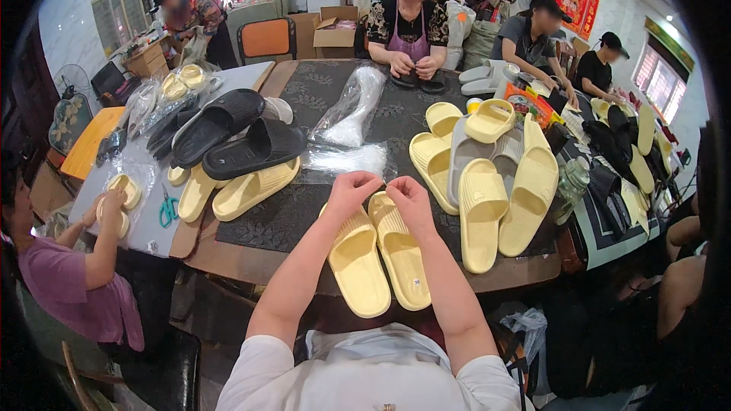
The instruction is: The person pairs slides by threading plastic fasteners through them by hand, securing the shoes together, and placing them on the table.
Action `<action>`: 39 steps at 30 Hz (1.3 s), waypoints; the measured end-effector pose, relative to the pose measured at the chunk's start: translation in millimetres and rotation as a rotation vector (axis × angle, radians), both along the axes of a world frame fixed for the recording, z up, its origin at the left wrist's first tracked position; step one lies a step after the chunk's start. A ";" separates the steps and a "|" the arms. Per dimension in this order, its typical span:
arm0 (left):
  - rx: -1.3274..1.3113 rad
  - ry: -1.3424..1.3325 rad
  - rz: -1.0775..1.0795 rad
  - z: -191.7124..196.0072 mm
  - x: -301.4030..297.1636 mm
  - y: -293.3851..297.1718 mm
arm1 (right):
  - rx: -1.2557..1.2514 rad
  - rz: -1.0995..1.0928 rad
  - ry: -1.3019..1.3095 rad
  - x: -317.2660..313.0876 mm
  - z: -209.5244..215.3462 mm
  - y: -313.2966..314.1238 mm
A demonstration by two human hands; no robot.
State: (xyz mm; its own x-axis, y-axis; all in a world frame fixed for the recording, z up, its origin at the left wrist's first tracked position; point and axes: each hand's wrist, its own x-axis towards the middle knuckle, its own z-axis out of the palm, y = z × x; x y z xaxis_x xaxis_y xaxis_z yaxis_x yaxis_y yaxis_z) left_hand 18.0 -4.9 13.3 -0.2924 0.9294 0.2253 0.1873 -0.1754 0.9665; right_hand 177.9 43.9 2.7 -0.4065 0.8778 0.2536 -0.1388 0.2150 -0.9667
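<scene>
A pair of pale yellow slippers lies side by side in front of me, heels toward me. My left hand [355, 189] is above the toe strap of the left slipper [359, 266]. Over the toe of the right slipper [403, 259] hovers my right hand [412, 202]. Each hand has its fingertips pinched together, the two pinches a short gap apart. Whatever sits in the fingertips is too small to make out. Just beyond my hands, clear plastic packaging [346, 161] lies on the dark patterned mat [255, 213].
Black slippers [255, 148] rest on yellow ones [259, 186] to the left. More yellow slippers [483, 217] stand at the right, around a grey one [461, 160]. Green-handled scissors [167, 209] lie near a co-worker in purple [84, 278]. Across the table, another person [409, 23] handles black slippers.
</scene>
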 end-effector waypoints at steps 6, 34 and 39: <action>-0.023 0.082 -0.103 8.9 4.2 -5.5 | 0.008 -0.009 0.030 0.0 -1.0 0.5; -0.324 -0.244 -0.226 9.1 -9.6 -7.4 | 0.111 -0.033 -0.137 -2.8 -4.8 -2.0; -0.294 -0.244 -0.271 12.3 -7.1 -9.6 | 0.101 -0.030 -0.131 -2.7 -6.5 -2.4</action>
